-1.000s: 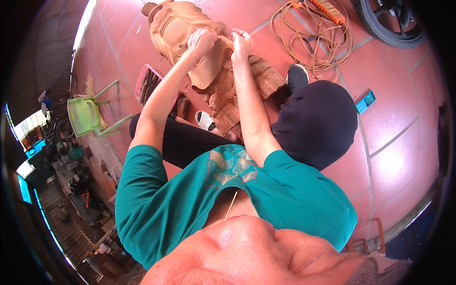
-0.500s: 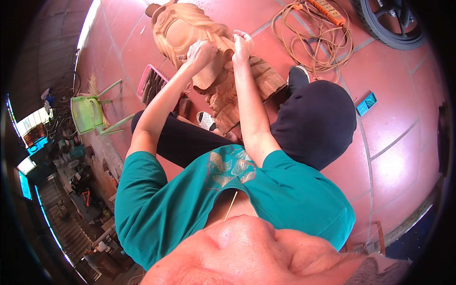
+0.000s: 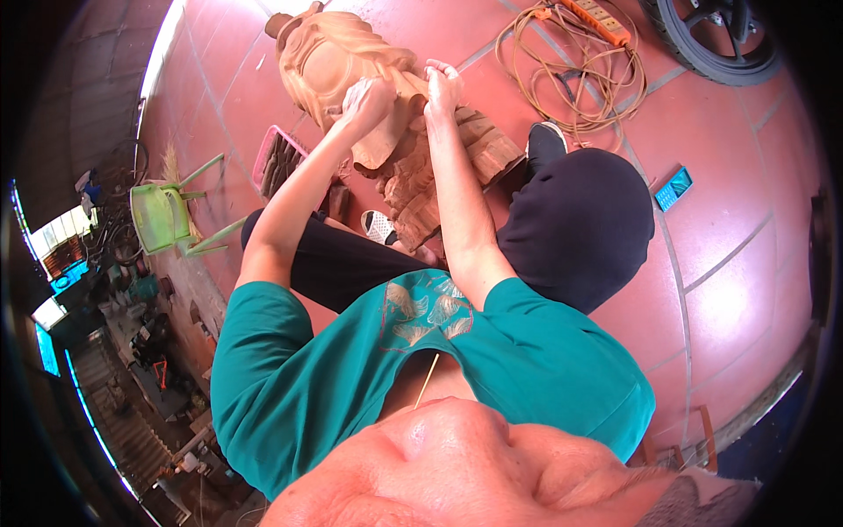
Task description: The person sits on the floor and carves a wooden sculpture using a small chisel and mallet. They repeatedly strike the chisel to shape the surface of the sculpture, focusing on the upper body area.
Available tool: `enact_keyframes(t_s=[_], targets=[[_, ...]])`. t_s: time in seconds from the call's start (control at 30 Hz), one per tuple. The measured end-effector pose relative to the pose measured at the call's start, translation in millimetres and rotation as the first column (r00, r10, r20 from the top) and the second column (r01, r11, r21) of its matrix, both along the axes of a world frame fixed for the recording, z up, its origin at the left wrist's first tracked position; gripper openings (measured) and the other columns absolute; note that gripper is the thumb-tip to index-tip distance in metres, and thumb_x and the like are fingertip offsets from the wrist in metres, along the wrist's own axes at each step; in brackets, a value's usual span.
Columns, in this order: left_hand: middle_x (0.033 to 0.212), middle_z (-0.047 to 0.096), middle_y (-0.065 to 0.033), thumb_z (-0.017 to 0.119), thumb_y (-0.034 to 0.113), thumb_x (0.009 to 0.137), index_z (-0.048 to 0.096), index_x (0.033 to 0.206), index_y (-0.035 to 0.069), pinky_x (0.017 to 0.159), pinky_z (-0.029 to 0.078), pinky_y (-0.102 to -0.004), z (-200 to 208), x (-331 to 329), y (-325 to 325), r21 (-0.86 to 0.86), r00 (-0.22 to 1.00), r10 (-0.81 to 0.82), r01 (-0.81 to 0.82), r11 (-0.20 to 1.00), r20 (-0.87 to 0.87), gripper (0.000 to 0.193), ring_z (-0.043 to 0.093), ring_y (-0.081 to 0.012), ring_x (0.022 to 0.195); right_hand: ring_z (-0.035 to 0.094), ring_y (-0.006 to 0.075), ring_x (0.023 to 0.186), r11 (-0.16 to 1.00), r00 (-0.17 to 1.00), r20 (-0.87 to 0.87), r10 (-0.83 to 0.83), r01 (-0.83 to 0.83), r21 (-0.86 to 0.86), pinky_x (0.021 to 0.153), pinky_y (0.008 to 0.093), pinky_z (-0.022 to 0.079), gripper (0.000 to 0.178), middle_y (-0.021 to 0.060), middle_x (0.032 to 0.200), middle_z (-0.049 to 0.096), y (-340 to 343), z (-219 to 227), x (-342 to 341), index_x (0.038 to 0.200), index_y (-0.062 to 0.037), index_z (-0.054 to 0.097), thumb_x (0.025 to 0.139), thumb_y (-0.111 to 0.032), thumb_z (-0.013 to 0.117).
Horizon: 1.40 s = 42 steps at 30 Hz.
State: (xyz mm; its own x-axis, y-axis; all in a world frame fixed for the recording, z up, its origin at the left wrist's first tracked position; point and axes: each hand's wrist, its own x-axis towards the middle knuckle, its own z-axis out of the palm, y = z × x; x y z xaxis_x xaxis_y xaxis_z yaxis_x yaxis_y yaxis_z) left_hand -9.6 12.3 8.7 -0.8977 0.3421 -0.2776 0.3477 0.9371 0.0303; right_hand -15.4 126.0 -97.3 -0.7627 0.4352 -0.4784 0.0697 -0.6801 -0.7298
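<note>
A carved wooden statue (image 3: 338, 61) lies on the floor in front of me, its far part smooth and pale with flowing folds. The nearer part is a darker, rough-cut wooden base (image 3: 417, 193). My left hand (image 3: 367, 101) is closed over the middle of the carving; whatever its fingers hold is hidden. Just to the right, my right hand (image 3: 443, 86) is by the carving's right edge with its fingers bent in toward the thumb. Anything between them is too small to make out. My right forearm crosses above the rough base.
Left of the statue stands a pink basket (image 3: 279, 156) with dark strips inside, and farther left a green plastic chair (image 3: 158, 215). An orange power strip (image 3: 597, 19) with coiled cord (image 3: 571, 79), a wheel (image 3: 720, 35) and a blue phone-like object (image 3: 674, 188) are to the right.
The whole view has shifted slightly, so the floor objects appear a little farther left. Both hands stay at nearly the same places on and beside the statue.
</note>
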Motion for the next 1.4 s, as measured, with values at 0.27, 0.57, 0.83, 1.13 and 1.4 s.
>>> enact_keyframes(t_s=[0.27,0.57,0.83,1.13,1.4], targets=[[0.087,0.064,-0.0161,0.057,0.020,0.085,0.065,0.083,0.005,0.074,0.050,-0.0459,-17,-11,-18,0.005,0.937,-0.179,0.189,0.982,-0.299,0.017,0.063,-0.0357,0.088,0.058,0.0111,0.071,0.998,0.999,-0.035,0.007,-0.009,-0.064,0.063,0.0224,0.046,0.015,0.0052,0.078,0.063,-1,1,1,0.091,0.0036,0.068,0.078,0.005,0.060],[0.089,0.066,-0.0140,0.059,0.020,0.085,0.070,0.086,0.008,0.077,0.050,-0.0429,-28,-9,-34,0.227,0.972,0.026,0.029,0.973,-0.235,0.016,0.063,-0.0347,0.089,0.059,0.0123,0.076,0.997,1.000,-0.013,0.027,-0.028,-0.069,0.068,0.0242,0.047,0.015,0.0065,0.082,0.065,-3,7,5,0.092,0.0035,0.068,0.079,0.004,0.060],[0.086,0.062,-0.0141,0.058,0.017,0.084,0.070,0.086,0.009,0.074,0.050,-0.0426,-21,2,-29,0.044,0.946,-0.163,0.183,0.982,-0.279,0.015,0.062,-0.0326,0.085,0.056,0.0089,0.068,1.000,1.000,-0.006,0.007,-0.007,-0.023,0.062,0.0201,0.044,0.016,0.0043,0.079,0.065,-3,9,5,0.093,0.0046,0.068,0.078,0.006,0.060],[0.085,0.067,-0.0234,0.053,0.023,0.086,0.067,0.080,0.002,0.078,0.051,-0.0489,-29,-46,-21,0.089,0.990,0.118,-0.111,0.990,-0.080,0.026,0.064,-0.0423,0.081,0.056,0.0089,0.068,0.998,0.999,-0.043,0.008,-0.010,-0.061,0.062,0.0198,0.044,0.018,0.0041,0.079,0.064,-2,4,5,0.095,0.0047,0.067,0.079,0.007,0.060],[0.083,0.058,-0.0098,0.059,0.016,0.090,0.068,0.092,0.010,0.074,0.049,-0.0393,9,62,-57,0.301,0.959,-0.197,0.252,0.920,-0.203,0.011,0.060,-0.0295,0.084,0.057,0.0117,0.071,0.999,0.999,0.010,0.036,-0.035,-0.030,0.064,0.0246,0.046,0.015,0.0063,0.082,0.065,-3,2,4,0.091,0.0023,0.069,0.078,0.003,0.060]])
